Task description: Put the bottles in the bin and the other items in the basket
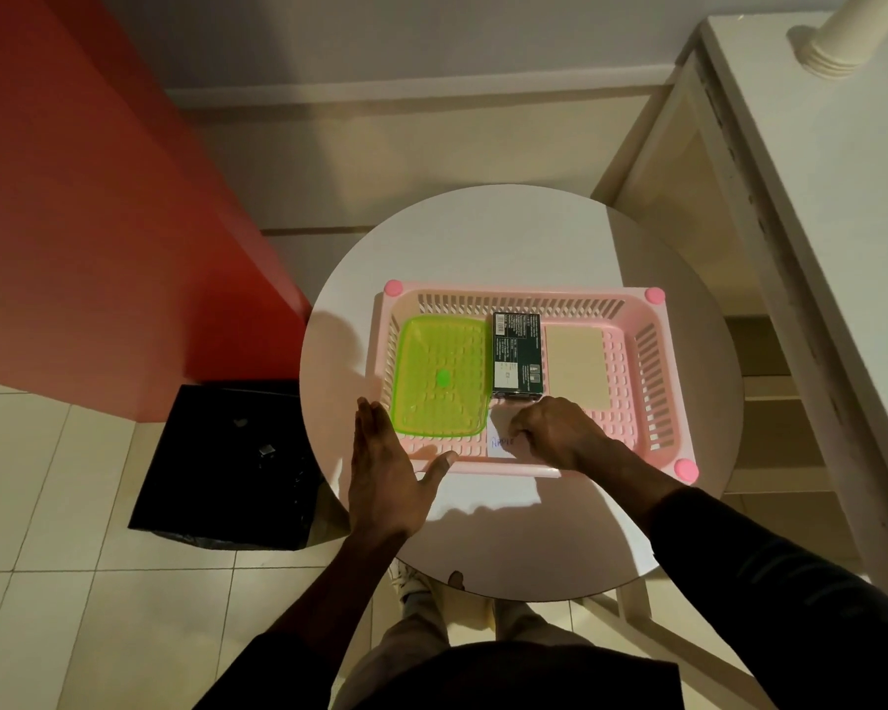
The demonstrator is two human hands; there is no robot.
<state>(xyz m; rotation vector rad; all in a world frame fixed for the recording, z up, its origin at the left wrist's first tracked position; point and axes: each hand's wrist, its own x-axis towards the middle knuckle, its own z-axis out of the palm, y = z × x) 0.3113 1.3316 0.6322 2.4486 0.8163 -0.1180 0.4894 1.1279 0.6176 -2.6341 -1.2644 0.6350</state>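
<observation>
The black bin (pixel 216 468) stands on the floor left of the table, an easy drop; its dim inside shows only glints, so bottles cannot be confirmed. The pink basket (pixel 529 294) holds a green tray (pixel 442 376), dark box (pixel 517 358) and beige card (pixel 576 366) laid flat side by side, probably to save room. The left hand (pixel 385 474), flat and straight-fingered, steadies the basket's near corner; the right hand (pixel 554 433) curls its fingers onto a white slip (pixel 501 443) inside. Around it all: a round white table (pixel 483 238), tiled floor (pixel 47 479) and red wall (pixel 73 222).
</observation>
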